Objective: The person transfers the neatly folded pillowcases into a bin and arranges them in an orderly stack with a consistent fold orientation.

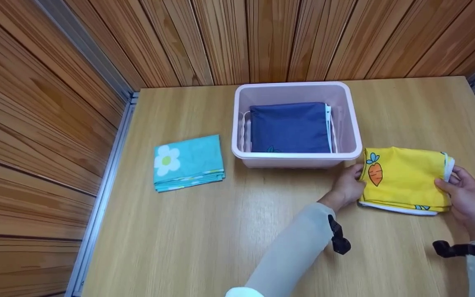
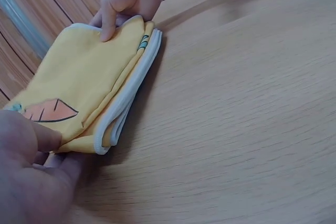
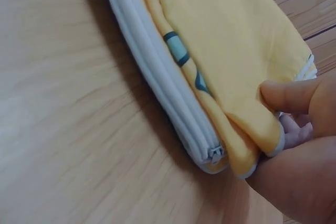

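A folded yellow cloth cover with a printed carrot and white edging is held between both hands, to the right of the bin. At its left edge the left hand grips it, thumb on top and fingers underneath. The right hand pinches the opposite edge, its thumb pressing the upper face. A zipper pull shows on the white edging in the right wrist view. Shadow lies under the cloth's near edge in the left wrist view; some fingers are hidden beneath the fabric.
A pale pink plastic bin stands at the back of the wooden table, holding a folded navy cloth. Left of it lies a folded turquoise cloth with a white flower. Wood-plank walls border the table's back and left.
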Action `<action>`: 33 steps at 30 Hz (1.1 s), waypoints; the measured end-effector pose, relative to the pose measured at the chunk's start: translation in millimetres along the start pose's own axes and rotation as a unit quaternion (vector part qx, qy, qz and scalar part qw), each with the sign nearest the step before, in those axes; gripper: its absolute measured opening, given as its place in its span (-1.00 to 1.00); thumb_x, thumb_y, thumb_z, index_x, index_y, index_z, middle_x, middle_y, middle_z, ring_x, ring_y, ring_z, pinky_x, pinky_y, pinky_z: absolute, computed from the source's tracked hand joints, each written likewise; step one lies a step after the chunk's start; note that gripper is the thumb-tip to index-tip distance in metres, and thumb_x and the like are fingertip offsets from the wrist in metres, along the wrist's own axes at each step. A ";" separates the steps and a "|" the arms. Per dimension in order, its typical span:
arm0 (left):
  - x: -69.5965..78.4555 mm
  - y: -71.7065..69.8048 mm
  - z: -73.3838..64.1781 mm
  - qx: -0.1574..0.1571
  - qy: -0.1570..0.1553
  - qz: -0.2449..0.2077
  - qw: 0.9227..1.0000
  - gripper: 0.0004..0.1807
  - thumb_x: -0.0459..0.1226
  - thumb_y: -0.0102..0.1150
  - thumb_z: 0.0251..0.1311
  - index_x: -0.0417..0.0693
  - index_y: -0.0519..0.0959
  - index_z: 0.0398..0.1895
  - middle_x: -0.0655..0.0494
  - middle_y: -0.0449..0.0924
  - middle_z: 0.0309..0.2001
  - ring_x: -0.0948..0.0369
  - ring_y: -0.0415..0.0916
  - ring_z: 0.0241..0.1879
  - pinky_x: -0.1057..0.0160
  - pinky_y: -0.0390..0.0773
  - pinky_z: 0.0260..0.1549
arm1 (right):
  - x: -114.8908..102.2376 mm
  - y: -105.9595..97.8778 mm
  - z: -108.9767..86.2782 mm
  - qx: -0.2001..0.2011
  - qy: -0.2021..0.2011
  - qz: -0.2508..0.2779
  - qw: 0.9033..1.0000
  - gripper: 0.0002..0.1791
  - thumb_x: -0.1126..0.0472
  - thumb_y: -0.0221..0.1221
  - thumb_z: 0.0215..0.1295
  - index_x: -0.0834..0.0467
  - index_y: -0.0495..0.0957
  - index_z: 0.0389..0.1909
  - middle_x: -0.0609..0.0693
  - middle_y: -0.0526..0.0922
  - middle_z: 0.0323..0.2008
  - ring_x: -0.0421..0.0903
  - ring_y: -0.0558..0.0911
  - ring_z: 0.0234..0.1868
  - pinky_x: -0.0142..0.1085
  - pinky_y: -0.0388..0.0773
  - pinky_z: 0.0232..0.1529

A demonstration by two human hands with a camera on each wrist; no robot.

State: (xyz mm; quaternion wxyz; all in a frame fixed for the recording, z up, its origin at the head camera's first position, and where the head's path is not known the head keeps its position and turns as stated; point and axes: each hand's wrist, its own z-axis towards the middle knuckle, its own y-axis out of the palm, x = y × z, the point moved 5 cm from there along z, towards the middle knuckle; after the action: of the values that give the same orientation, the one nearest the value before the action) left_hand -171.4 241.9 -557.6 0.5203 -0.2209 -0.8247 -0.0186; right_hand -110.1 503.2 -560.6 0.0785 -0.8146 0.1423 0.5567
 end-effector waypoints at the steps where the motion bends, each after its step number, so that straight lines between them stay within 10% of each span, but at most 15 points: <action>1: 0.6 0.1 0.0 -0.001 0.007 0.008 1.000 -0.43 -0.53 0.16 0.30 0.17 0.56 0.29 0.33 0.64 0.10 0.47 0.51 0.07 0.48 0.49 0.08 | 0.4 0.0 0.0 0.006 0.002 -0.018 1.000 -0.63 0.24 0.19 0.46 -0.22 0.41 0.15 -0.39 0.59 -0.04 -0.49 0.58 -0.15 -0.61 0.55 -0.24; 6: 1.0 3.7 -1.2 -0.030 0.026 0.026 0.999 -0.30 -0.47 0.23 0.27 0.26 0.41 0.44 0.41 0.48 0.32 0.50 0.37 0.24 0.45 0.33 0.27 | 4.3 1.7 -1.4 0.001 0.006 -0.063 0.998 -0.36 0.11 0.19 0.48 -0.25 0.21 0.49 -0.14 0.08 0.59 -0.31 0.35 0.29 -0.64 0.47 0.00; 13: 2.7 11.9 -4.4 -0.092 0.075 0.043 0.992 0.09 -0.43 0.33 0.24 0.39 -0.10 0.65 0.52 -0.12 0.60 0.54 -0.11 0.51 0.50 0.01 0.41 | 7.5 6.1 -6.1 -0.064 -0.075 -0.074 0.992 -0.08 0.31 0.07 0.54 -0.25 -0.25 0.65 -0.20 -0.37 0.64 -0.24 -0.37 0.60 -0.51 -0.23 0.49; 24: -1.7 11.3 -3.0 -0.091 0.084 0.111 0.986 -0.09 -0.38 0.37 0.23 0.30 0.19 0.58 0.40 -0.33 0.64 0.42 -0.27 0.57 0.50 0.02 0.40 | 14.1 6.4 -8.8 -0.101 -0.086 -0.226 0.965 -0.36 0.30 -0.03 0.59 -0.04 0.10 0.61 -0.39 -0.56 0.55 -0.47 -0.55 0.49 -0.55 -0.58 0.40; 33: -4.6 13.1 -0.9 -0.079 0.080 0.129 0.985 -0.11 -0.42 0.36 0.21 0.22 0.22 0.57 0.45 -0.37 0.63 0.45 -0.32 0.56 0.52 -0.01 0.40 | 16.3 7.0 -12.0 -0.118 -0.084 -0.234 0.961 -0.41 0.33 -0.07 0.61 0.02 0.16 0.58 -0.28 -0.63 0.55 -0.41 -0.61 0.48 -0.56 -0.64 0.37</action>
State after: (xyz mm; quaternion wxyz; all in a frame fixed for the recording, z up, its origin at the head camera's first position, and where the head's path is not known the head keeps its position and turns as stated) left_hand -163.9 251.9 -563.8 0.5633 -0.3634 -0.7413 -0.0339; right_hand -96.2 490.9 -571.1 0.1217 -0.7792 -0.1259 0.6018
